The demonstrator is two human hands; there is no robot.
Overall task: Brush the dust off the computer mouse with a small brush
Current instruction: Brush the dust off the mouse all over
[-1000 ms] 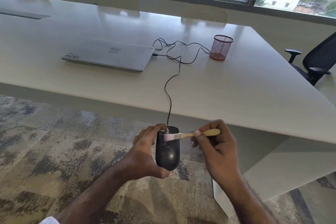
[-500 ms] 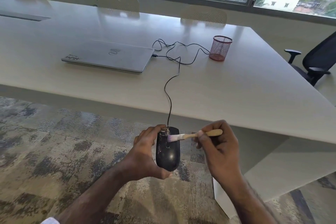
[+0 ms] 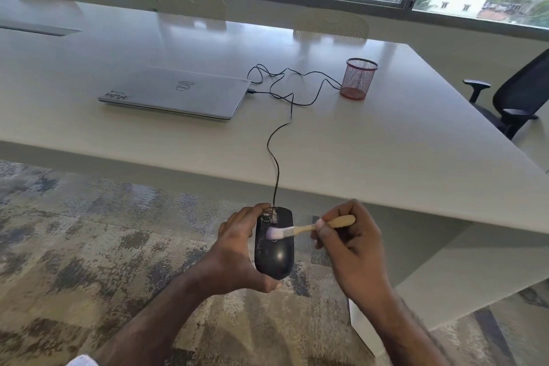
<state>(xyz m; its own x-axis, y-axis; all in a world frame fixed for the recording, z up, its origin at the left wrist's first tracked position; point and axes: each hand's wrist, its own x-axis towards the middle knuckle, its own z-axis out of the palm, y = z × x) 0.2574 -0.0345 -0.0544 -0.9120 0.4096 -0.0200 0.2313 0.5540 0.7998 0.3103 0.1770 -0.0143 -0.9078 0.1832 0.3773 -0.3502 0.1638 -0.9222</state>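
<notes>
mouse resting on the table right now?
No: the left hand holds the computer mouse off the table edge, above the carpet, with only its cable lying on the tabletop.

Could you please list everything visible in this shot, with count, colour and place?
mouse: one, black, dusty at its front left, held in front of the table edge
brush: one, wooden handle, pale bristles on the mouse
cable: one, black, from mouse across the table to the laptop
laptop: one, silver, closed, on the table
pen cup: one, red mesh, right of the laptop
table: one, white
office chair: one, black, far right
pale chairs: three, behind the table
carpet: grey, patterned
hands: left hand grips the mouse; right hand pinches the brush
</notes>
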